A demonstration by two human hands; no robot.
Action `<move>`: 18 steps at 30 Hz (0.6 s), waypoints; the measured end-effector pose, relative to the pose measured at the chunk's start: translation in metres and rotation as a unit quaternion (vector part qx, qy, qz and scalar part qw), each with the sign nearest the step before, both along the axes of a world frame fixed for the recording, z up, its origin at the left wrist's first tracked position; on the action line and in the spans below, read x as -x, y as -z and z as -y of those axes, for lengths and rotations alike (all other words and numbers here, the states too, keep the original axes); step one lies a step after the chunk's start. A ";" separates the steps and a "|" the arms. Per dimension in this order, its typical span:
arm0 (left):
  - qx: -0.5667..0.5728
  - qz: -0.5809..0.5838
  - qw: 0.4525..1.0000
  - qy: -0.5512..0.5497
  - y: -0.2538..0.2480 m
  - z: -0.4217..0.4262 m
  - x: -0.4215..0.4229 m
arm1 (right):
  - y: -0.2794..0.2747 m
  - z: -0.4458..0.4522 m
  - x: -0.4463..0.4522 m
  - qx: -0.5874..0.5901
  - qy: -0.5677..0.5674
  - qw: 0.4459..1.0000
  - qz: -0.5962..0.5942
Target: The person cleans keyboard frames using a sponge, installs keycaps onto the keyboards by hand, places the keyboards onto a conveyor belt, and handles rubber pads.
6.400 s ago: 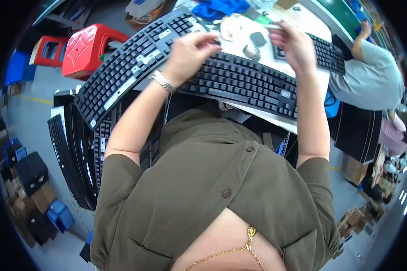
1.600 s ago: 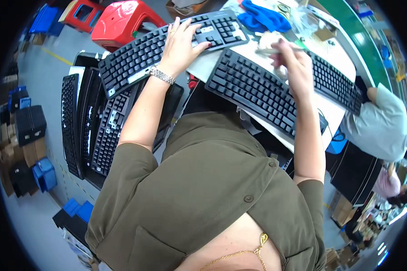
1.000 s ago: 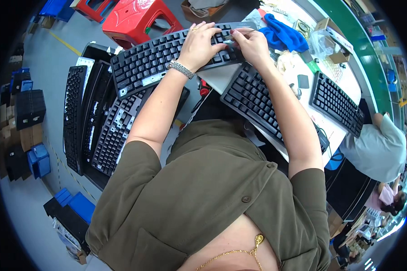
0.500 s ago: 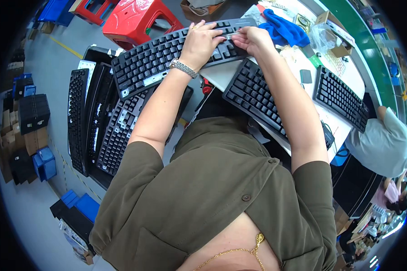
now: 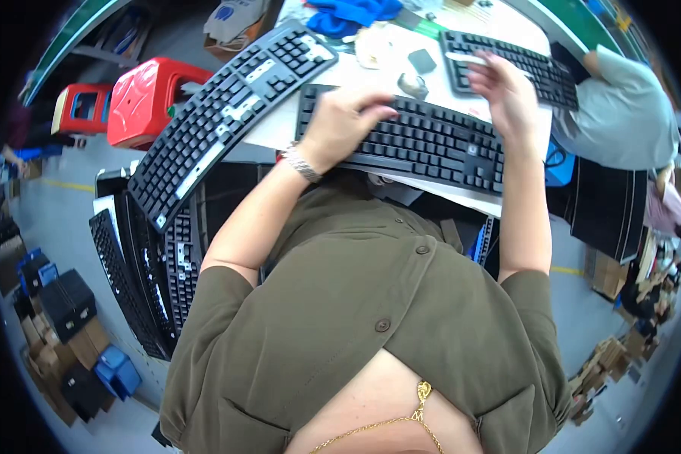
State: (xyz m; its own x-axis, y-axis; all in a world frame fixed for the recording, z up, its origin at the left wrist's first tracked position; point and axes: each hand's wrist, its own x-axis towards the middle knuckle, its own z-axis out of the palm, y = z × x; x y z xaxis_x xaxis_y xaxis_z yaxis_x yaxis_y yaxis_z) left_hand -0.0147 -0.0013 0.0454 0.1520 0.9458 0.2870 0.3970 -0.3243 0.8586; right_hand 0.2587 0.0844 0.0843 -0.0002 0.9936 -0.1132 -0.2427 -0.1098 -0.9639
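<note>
My left hand (image 5: 344, 125), slightly blurred, is over the left part of a black keyboard (image 5: 439, 147) at the table's near edge. Its thumb and forefinger are apart, with nothing visible between them. My right hand (image 5: 507, 98) is raised at the right, closed round a thin white stick-like tool (image 5: 465, 58) whose exact kind is unclear. Behind it lies another black keyboard (image 5: 552, 79). To the left, a black keyboard (image 5: 212, 113) with white gaps among its keys lies slanted, its lower end past the table edge.
Several keyboards (image 5: 132, 280) stand in a box at the left. Red stools (image 5: 140, 106) are beyond. A blue cloth (image 5: 348, 15), a small grey square (image 5: 422, 60) and a clear plastic piece (image 5: 412, 85) lie on the white table (image 5: 268, 135). A person in a pale shirt (image 5: 620, 113) sits right.
Both hands have left the slanted keyboard and moved right and apart; the right carries the white tool. The view has turned, so the table and keyboards appear further left.
</note>
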 end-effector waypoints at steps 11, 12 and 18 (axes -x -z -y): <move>-0.176 -0.132 0.966 0.135 0.042 -0.009 -0.155 | 0.041 0.161 -0.169 0.086 0.262 0.959 -0.060; -0.184 -0.143 0.964 0.129 0.045 -0.009 -0.158 | 0.045 0.168 -0.171 0.087 0.274 0.956 -0.064; -0.219 -0.193 0.951 0.107 0.045 -0.005 -0.164 | 0.049 0.171 -0.164 0.078 0.281 0.954 -0.074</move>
